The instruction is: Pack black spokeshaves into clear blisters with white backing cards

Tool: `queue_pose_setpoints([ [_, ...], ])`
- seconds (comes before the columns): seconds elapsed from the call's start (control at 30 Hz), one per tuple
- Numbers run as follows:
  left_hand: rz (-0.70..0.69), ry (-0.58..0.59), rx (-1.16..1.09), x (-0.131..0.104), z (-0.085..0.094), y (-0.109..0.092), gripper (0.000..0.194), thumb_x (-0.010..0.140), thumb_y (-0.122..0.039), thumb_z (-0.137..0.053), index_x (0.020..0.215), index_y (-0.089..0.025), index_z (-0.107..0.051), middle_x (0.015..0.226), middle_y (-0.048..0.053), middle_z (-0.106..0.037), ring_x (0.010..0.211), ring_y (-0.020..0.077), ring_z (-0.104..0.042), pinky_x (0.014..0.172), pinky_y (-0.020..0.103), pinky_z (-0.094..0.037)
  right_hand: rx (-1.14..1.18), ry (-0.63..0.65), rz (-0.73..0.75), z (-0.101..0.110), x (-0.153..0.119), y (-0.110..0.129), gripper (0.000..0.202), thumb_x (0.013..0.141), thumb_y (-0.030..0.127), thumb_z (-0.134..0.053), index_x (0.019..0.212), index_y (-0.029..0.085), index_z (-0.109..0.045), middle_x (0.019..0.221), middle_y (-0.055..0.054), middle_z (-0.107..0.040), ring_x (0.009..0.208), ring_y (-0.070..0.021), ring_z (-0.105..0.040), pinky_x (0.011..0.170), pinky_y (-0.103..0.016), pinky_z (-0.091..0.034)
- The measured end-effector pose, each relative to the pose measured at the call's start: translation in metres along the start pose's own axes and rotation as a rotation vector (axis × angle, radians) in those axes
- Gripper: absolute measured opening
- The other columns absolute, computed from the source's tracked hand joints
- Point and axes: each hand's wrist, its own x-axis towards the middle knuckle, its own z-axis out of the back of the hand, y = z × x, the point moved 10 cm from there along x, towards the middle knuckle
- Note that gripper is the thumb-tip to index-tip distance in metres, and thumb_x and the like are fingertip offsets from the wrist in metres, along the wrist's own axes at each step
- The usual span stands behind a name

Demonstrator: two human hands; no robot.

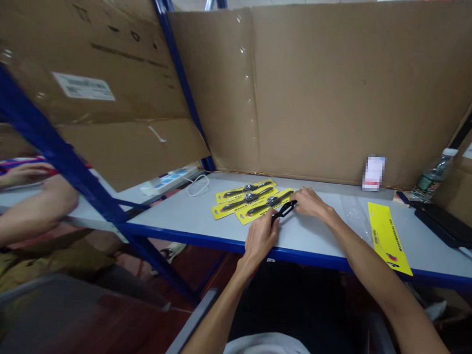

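"What does the tool [284,209] look like?"

"Black and slim, with an open gap along its middle; both ends are covered."

"Covered by what?"

"The left hand [262,230] grips the near end, the right hand [309,202] the far one."

"Where exactly?"

"Over the table [319,244], just beside three yellow packs [241,202]."

"And the table?"

"Pale grey, blue-edged. A yellow card [384,236] lies at right, then a bottle [431,178] and a black case [445,225]."

"The room?"

"Tall cardboard [324,87] behind, a blue frame [184,82] at left, a co-worker's arm [29,213] beyond."
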Motion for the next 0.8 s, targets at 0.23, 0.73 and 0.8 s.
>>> queue_pose_setpoints([
  [0.23,0.065,-0.137,-0.228,-0.002,0.017,0.006,0.015,0.094,-0.029,-0.061,0.107,-0.023,-0.067,0.097,0.006,-0.077,0.094,0.0257,-0.072,0.083,0.032,-0.05,0.002,-0.017,-0.055,0.011,-0.007,-0.002,0.029,0.083,0.01,-0.058,0.099,0.018,-0.081,0.098,-0.015,-0.078,0.095,-0.0294,-0.071,0.082,-0.033,-0.046],
  [0.73,0.026,0.07,-0.064,0.0,0.001,-0.006,0.034,0.105,-0.033,-0.039,0.084,-0.022,-0.064,0.077,0.005,-0.069,0.078,0.0218,-0.067,0.068,0.029,-0.038,0.095,-0.087,-0.739,0.021,-0.044,-0.146,0.034,0.096,0.019,-0.054,0.123,0.012,-0.073,0.122,-0.026,-0.071,0.114,-0.0323,-0.069,0.082,-0.031,-0.047],
  [0.8,0.031,0.139,0.083,-0.001,-0.002,-0.01,0.04,0.106,-0.037,-0.036,0.083,-0.023,-0.064,0.08,0.007,-0.072,0.082,0.0243,-0.069,0.066,0.03,-0.034,0.102,-0.063,-0.821,0.011,-0.051,-0.158,0.034,0.096,0.018,-0.057,0.125,0.01,-0.072,0.123,-0.029,-0.07,0.116,-0.0331,-0.069,0.085,-0.032,-0.049],
])
